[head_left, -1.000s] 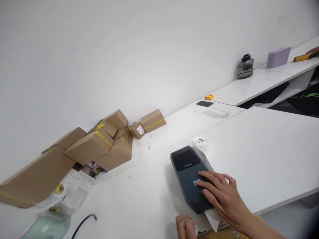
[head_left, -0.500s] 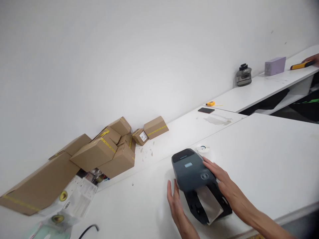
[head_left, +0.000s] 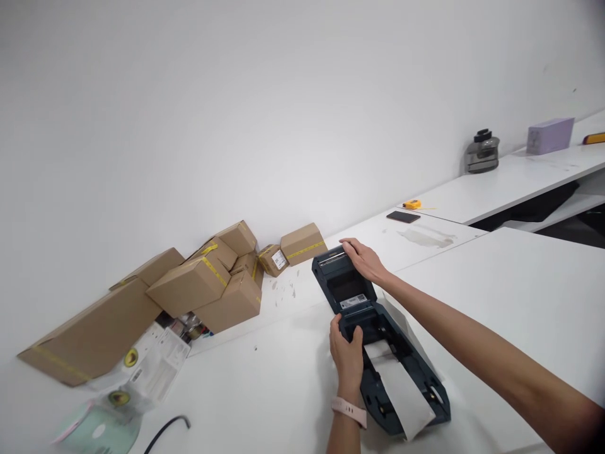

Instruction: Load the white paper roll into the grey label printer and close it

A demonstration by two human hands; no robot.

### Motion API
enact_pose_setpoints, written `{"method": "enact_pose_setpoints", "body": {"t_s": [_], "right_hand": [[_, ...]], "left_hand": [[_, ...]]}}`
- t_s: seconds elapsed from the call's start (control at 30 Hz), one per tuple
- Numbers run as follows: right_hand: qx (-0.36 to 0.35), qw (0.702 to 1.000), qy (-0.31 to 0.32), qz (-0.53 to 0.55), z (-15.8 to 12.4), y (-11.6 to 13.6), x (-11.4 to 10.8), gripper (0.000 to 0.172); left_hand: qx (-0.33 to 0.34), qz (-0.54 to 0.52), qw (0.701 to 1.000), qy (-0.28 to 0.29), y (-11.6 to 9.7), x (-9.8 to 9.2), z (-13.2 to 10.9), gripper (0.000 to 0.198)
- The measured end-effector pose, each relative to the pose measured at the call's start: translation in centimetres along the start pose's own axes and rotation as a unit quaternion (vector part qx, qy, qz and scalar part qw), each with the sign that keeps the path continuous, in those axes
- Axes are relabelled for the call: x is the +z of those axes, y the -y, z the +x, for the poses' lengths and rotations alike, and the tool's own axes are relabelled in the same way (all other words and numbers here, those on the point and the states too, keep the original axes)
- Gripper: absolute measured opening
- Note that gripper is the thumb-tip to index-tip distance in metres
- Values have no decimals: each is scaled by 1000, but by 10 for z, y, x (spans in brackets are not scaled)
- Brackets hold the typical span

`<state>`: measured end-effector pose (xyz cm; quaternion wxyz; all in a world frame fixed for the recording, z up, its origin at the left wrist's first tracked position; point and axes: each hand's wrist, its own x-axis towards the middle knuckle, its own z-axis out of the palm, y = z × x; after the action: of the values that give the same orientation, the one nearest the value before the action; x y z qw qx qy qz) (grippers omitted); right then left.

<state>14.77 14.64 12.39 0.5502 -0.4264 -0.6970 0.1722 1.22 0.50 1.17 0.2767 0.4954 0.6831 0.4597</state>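
A dark label printer [head_left: 411, 343] lies on the white table with its lid [head_left: 347, 287] swung back, showing the inside. At the lid's far edge, my right hand [head_left: 366, 261] grips it, fingers over the rim. My left hand [head_left: 347, 353] holds the left side of the base near the hinge, thumb over the inner edge. A strip of white label paper [head_left: 401, 391] runs along the base and out past its near end. My left wrist wears a pale pink band [head_left: 348, 411].
Cardboard boxes [head_left: 189, 287] are piled along the wall at left, with clear plastic packaging [head_left: 161, 359] and a black cable [head_left: 165, 432] nearer. Beyond the printer lie a phone [head_left: 403, 217] and a yellow tape measure [head_left: 412, 204]. Farther right stand a grey container [head_left: 483, 154] and a lilac box [head_left: 551, 135].
The printer's lid has gone from closed to swung open. My right hand moved from the printer's right side to the lid's far edge; my left hand now grasps the base.
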Motion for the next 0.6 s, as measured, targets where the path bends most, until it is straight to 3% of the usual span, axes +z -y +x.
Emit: {"method": "enact_pose_setpoints", "body": {"t_s": [0.13,0.27,0.33,0.43,0.5,0.6], "right_hand": [[-26,999,-27,-4,-14,9,-11,44],[-102,991,-79,-22,-74,12,-27,34],[-139,985,59,-86,-105,5,-25,36],[-182,919,295,-190,-136,-15,-6,31],[-190,891,352,-215,-144,-27,11,22],[-182,874,388,-227,-146,-38,28,19]], "left_hand": [[4,1,1000,-6,5,0,0,52],[27,3,1000,-13,10,0,1,52],[34,1,999,-13,10,0,1,52],[4,15,1000,-17,8,0,0,55],[-23,28,999,-15,6,0,-1,59],[-36,36,999,-5,7,0,-2,65]]}}
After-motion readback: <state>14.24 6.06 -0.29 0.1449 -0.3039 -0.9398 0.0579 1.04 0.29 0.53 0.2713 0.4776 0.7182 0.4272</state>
